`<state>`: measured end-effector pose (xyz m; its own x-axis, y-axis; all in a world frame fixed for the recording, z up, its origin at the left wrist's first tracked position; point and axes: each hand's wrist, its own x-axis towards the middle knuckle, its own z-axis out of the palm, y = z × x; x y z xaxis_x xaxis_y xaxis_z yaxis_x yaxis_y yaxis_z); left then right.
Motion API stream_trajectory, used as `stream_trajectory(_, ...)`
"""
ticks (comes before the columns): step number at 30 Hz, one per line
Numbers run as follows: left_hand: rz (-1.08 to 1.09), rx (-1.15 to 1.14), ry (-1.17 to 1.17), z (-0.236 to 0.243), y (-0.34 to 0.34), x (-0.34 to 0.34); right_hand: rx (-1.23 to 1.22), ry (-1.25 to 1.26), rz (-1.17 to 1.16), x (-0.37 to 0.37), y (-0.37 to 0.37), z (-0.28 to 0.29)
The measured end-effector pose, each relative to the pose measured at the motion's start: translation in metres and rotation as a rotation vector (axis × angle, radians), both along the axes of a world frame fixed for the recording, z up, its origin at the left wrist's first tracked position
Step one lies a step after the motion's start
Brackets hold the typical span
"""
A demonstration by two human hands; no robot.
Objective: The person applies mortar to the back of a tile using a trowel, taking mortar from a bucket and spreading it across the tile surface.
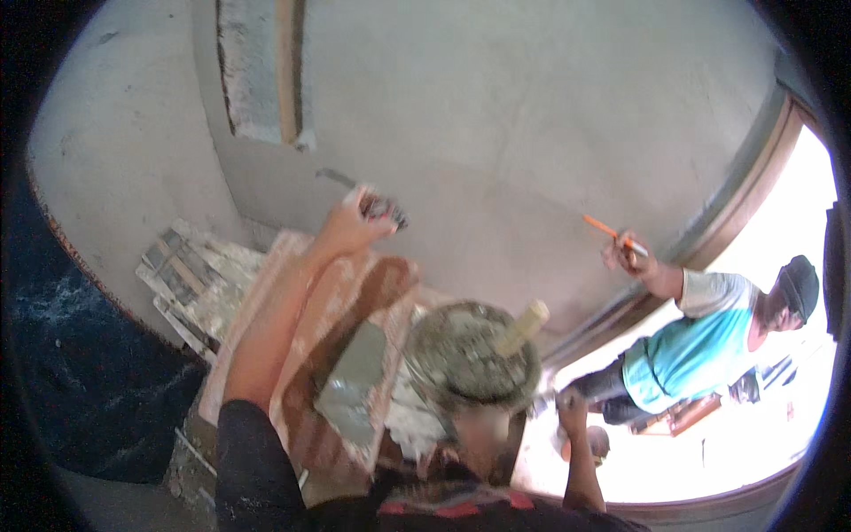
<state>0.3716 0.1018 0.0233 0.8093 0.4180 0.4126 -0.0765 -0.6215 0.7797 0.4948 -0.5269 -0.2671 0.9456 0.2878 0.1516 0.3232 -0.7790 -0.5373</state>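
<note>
Up against the grey plastered wall [532,115], my left hand [353,229] is closed round a dark, red-mottled thing [383,211] whose kind I cannot make out. A thin grey strip [335,176] sticks out beyond that hand, close to the wall. At the lower right, my right hand [573,405] is a fist beside the bucket; what it grips, if anything, is not clear. Between my arms stands the round bucket [534,377], filled with wet grey mortar [452,341]. A pale wooden handle [523,328] leans out of the mortar.
Mortar-smeared boards [306,372] lie below my left arm, with a grey-green slab [355,386] on top. A recess [253,71] with a wooden strip opens in the wall. Dark sheeting [80,372] hangs left. Right, a co-worker [691,346] holds an orange stick-like tool [601,225] toward the wall.
</note>
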Motion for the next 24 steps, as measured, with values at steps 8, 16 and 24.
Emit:
stream_trajectory(8,-0.184,0.219,0.090,0.087,-0.216,0.066,0.479,0.088,0.243,0.019,0.087,0.178)
stream_trajectory(16,-0.215,0.334,0.168,0.089,-0.343,0.128,0.458,0.237,0.763,0.005,0.145,0.241)
stream_trajectory(24,-0.129,0.395,0.193,0.086,-0.384,0.138,0.260,-0.300,1.154,0.019,0.224,0.220)
